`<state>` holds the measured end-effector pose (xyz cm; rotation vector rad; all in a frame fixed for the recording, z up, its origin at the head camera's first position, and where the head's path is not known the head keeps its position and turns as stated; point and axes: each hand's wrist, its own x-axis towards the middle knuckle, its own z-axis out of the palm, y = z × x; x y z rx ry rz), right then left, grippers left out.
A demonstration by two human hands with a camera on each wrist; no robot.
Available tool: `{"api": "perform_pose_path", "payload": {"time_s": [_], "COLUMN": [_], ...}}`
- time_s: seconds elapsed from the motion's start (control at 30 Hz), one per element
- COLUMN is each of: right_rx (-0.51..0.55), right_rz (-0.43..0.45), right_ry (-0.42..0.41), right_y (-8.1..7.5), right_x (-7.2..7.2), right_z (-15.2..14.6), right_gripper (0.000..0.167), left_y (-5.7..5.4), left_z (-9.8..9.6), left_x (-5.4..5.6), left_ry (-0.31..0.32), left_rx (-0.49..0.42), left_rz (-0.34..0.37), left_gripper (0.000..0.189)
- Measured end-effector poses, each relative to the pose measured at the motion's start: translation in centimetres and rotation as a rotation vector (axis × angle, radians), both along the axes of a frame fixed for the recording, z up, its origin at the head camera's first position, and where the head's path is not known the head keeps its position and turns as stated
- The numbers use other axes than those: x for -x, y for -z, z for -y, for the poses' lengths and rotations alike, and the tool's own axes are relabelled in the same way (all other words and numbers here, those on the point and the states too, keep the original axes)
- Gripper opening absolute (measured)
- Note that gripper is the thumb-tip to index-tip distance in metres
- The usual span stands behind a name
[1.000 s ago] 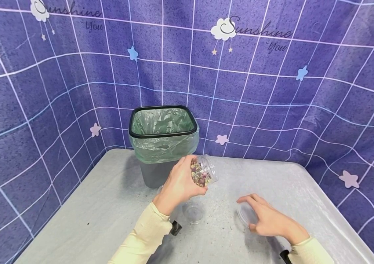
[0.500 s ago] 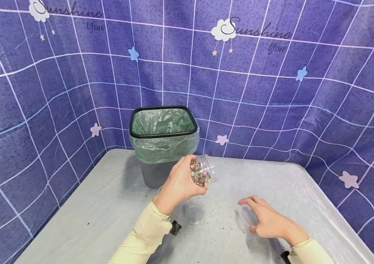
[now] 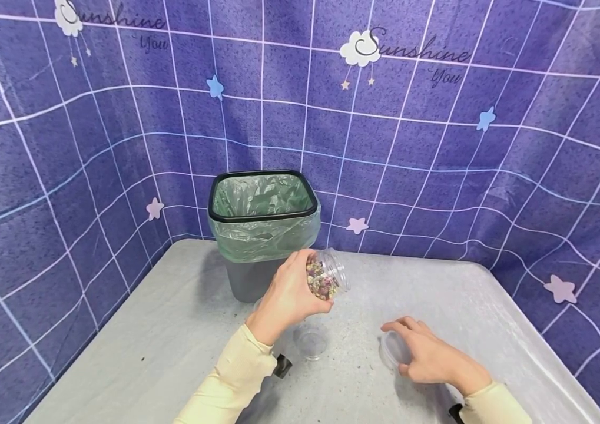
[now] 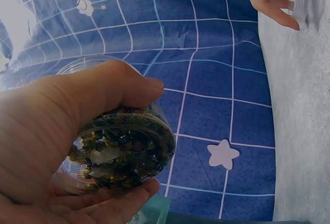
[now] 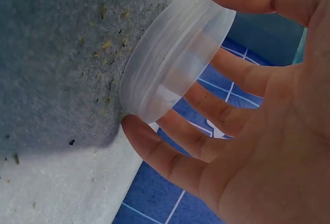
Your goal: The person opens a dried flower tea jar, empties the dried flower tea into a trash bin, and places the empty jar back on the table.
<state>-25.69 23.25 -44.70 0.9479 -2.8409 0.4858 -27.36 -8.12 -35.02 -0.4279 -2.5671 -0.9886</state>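
A clear jar (image 3: pixel 327 274) part filled with dried flower bits is gripped by my left hand (image 3: pixel 290 291), above the table in front of the bin. It tilts with its mouth to the right, and the contents (image 4: pixel 124 152) show through its base in the left wrist view. My right hand (image 3: pixel 431 355) holds a clear round lid (image 5: pixel 172 54) by its rim, thumb on one side and fingers on the other. The lid stands tilted, close to the table; whether its edge touches the surface I cannot tell. A clear round piece (image 3: pixel 311 343) lies on the table between the hands.
A grey bin (image 3: pixel 247 280) with a black rim and a green liner (image 3: pixel 265 238) stands at the back left. Part of another clear item shows behind my left wrist. Small dried crumbs (image 5: pixel 105 44) are scattered over the grey table (image 3: pixel 183 330). A purple curtain (image 3: pixel 411 176) hangs behind.
The lid in my right hand tilts more than before, and the right fingers have shifted slightly. My left hand and the jar stay nearly where they were.
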Motion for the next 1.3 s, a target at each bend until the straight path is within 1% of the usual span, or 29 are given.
{"api": "perform_pose_path", "payload": {"time_s": [0.5, 0.9, 1.3], "right_rx": [-0.047, -0.086, -0.114], "right_rz": [0.023, 0.002, 0.002], "right_ry": [0.008, 0.011, 0.03], "right_y": [-0.11, 0.22, 0.34], "right_x": [0.15, 0.25, 0.11], "right_z": [0.38, 0.62, 0.81], "right_gripper": [0.072, 0.071, 0.07], "left_y": [-0.07, -0.09, -0.05], "left_z": [0.0, 0.04, 0.11], "left_x": [0.09, -0.02, -0.01], "left_ry": [-0.009, -0.008, -0.016], "left_rx": [0.01, 0.004, 0.005], "left_rz": [0.005, 0.0, 0.0], "left_gripper": [0.096, 0.096, 0.095]}}
